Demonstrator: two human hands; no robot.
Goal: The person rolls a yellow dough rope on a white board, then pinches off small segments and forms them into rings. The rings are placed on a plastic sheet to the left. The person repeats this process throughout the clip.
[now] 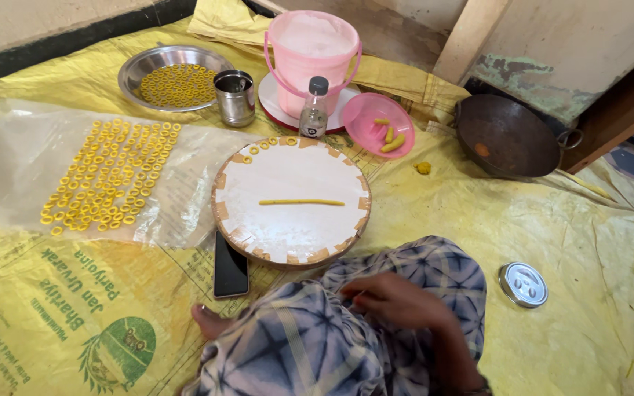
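On the round white board [291, 220], a thin yellow dough rope [301, 202] lies crosswise, long axis left to right. Nearer than the board, one hand [398, 299] rests on the lap, fingers loosely curled, holding nothing visible; which hand is unclear.

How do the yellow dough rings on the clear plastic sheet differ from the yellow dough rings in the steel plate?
The yellow dough rings on the clear plastic sheet lie spread flat in rough rows, one layer, mostly apart. The yellow dough rings in the round steel plate are heaped close together, touching and overlapping. The sheet group covers a wider area; the plate group is held inside a raised rim. Both groups share the same yellow colour and small ring shape.
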